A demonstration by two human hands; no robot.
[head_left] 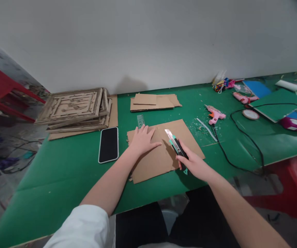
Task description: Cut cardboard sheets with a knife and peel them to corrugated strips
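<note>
Cardboard (161,155) lies flat under the left hand (143,139), palm spread on it, just beside the knife (176,145) clenched in the right hand (193,163). Risk: blade (168,133) extended near that spread hand; a slip could cut it.

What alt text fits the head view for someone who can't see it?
The right hand holds a utility knife, blade out, over a cardboard sheet on a green table, with the left hand flat on the sheet. A phone lies left of it.

Even, bright overhead light; soft shadows under the hands; edges bowed by wide-angle distortion; corners slightly blurred.
</note>
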